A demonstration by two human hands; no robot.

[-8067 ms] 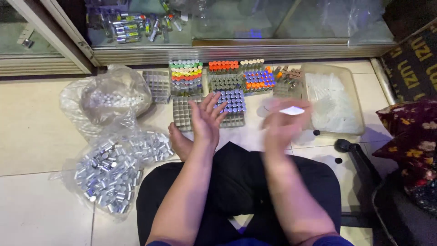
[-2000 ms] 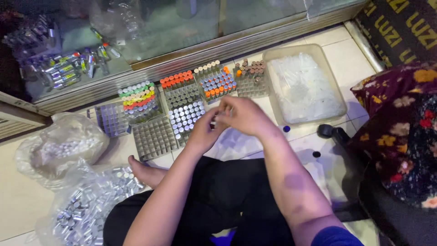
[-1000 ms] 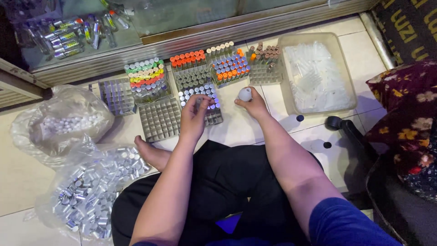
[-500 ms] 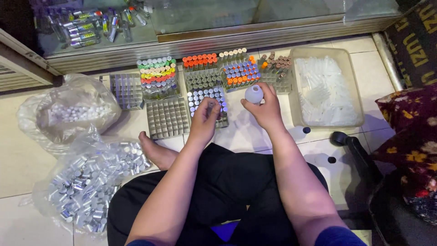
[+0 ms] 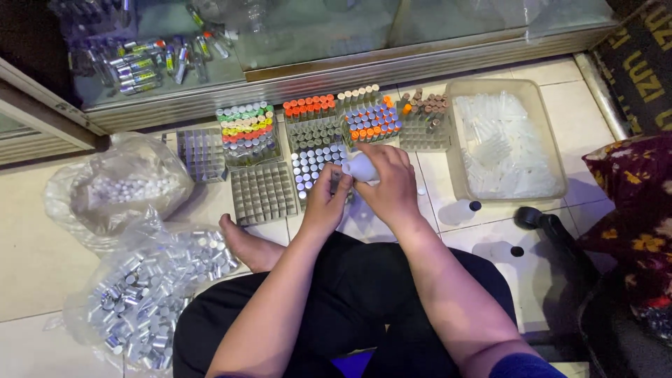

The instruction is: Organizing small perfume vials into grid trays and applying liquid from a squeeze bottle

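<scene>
between the knees, the right hand (image 5: 390, 187) grips a small white bottle (image 5: 361, 168) tilted over the rack of silver-capped vials (image 5: 315, 162), the left hand (image 5: 326, 203) pinching a vial just beside it, an empty grey rack (image 5: 264, 192) further left, a clear tub (image 5: 507, 143) off right.

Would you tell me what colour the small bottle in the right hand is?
White; the small bottle in the right hand shows in the head view.
</scene>
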